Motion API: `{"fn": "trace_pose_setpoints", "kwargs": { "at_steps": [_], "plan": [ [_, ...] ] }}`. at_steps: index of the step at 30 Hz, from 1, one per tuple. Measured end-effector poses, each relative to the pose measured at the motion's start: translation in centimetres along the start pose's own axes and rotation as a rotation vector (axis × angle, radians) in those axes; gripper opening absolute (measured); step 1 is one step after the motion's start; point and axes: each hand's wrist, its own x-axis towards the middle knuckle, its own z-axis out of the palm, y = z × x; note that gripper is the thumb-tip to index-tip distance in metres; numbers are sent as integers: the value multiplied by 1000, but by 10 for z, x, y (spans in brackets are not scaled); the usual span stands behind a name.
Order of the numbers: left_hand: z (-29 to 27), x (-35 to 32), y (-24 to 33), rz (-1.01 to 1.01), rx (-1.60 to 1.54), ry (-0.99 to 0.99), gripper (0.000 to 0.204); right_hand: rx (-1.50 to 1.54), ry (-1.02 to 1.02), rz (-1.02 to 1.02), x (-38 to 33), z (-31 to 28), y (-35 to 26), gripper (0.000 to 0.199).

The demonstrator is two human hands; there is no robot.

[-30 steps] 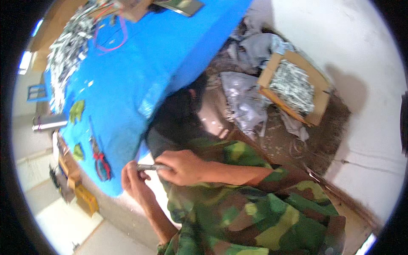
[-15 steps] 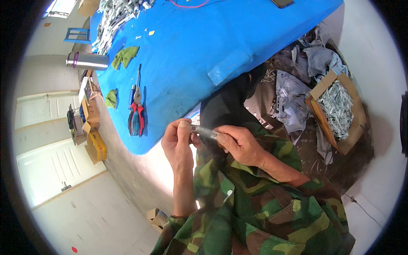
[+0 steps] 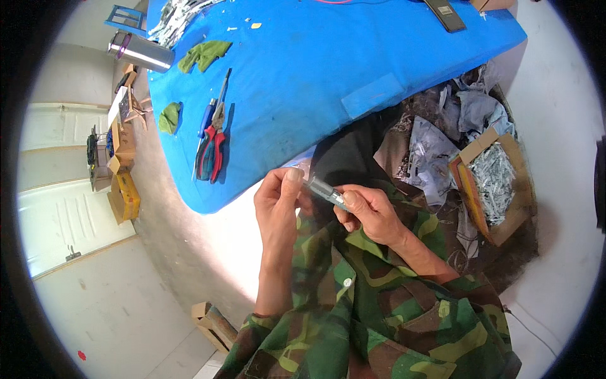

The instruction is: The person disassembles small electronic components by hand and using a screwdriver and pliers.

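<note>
A slim, shiny grey tube-like piece point(image 3: 325, 191) is held slantwise between my two hands, above my lap and off the table's front edge. My left hand point(image 3: 279, 194) pinches at its upper left end, thumb on top; the exact contact is partly hidden by the fingers. At the lower right end, my right hand point(image 3: 374, 215) grips it between thumb and curled fingers. On the blue table nearby lie red-and-black handled pliers point(image 3: 211, 148) and a blue-handled screwdriver point(image 3: 207, 118), side by side.
A blue-covered table point(image 3: 284, 76) holds green cloth pieces point(image 3: 203, 55), a steel flask point(image 3: 142, 52), a pile of grey metal-like strips point(image 3: 180, 19) and a phone point(image 3: 445, 14). To the right, an open cardboard box point(image 3: 470, 192) full of similar strips stands beside grey bags point(image 3: 430, 161).
The view has shifted, so the table tools appear higher and further right. My hands still hold the tube-like piece, which tilts more steeply and shows more of its length.
</note>
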Motion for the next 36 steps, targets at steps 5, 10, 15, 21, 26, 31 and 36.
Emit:
{"fn": "trace_pose_setpoints", "kwargs": {
  "at_steps": [5, 10, 15, 21, 26, 31, 36],
  "plan": [
    [-11, 2, -5, -20, -41, -19, 31, -9, -29, 35, 2, 8, -4, 43],
    [-14, 3, -2, -41, 4, 11, 33, -29, -42, 70, 5, 12, -2, 37],
    [-21, 6, -5, -54, -39, 34, 33, -115, -69, 76, 8, 19, -5, 31],
    [-30, 9, -12, -77, -85, 44, 33, -239, -71, 34, 14, 26, -4, 29],
    [-32, 11, -15, -89, -103, 30, 34, -258, -63, 28, 17, 26, -3, 29],
    [-36, 12, -17, -94, -69, 26, 34, -273, -77, 26, 21, 22, 6, 31],
    [-36, 10, -7, -10, -41, 65, 28, -218, -35, 9, 22, 20, 4, 31]
  ]
}}
